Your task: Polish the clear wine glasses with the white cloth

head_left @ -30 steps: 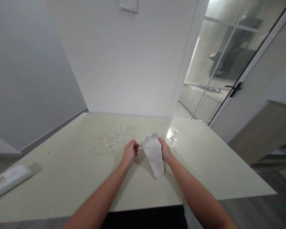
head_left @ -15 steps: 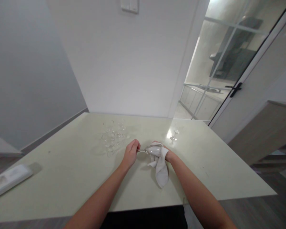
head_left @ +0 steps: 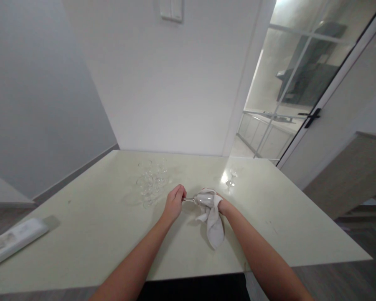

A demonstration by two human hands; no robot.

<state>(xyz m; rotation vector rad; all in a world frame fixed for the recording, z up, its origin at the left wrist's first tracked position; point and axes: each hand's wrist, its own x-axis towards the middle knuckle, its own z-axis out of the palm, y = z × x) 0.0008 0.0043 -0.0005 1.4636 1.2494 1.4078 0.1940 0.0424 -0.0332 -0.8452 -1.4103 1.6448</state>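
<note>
A stemmed wine glass (head_left: 205, 199) lies on its side between my hands, above the table. My left hand (head_left: 174, 201) is closed round its stem end; the foot is hidden by the fingers. Around the bowl is a white cloth (head_left: 214, 229), one end of it hanging down toward the tabletop. My right hand (head_left: 221, 204) grips the cloth against the bowl from the right, its fingers mostly covered by the fabric.
Several clear stemmed glasses (head_left: 150, 182) stand in a group at the back left of the pale table (head_left: 90, 234). One more glass (head_left: 230, 179) stands at the back right. A white box-like object (head_left: 17, 239) lies at the left edge. A wall borders the far side.
The whole view has shifted slightly. Both hands keep their hold on the glass and the cloth, with hardly any movement between them.
</note>
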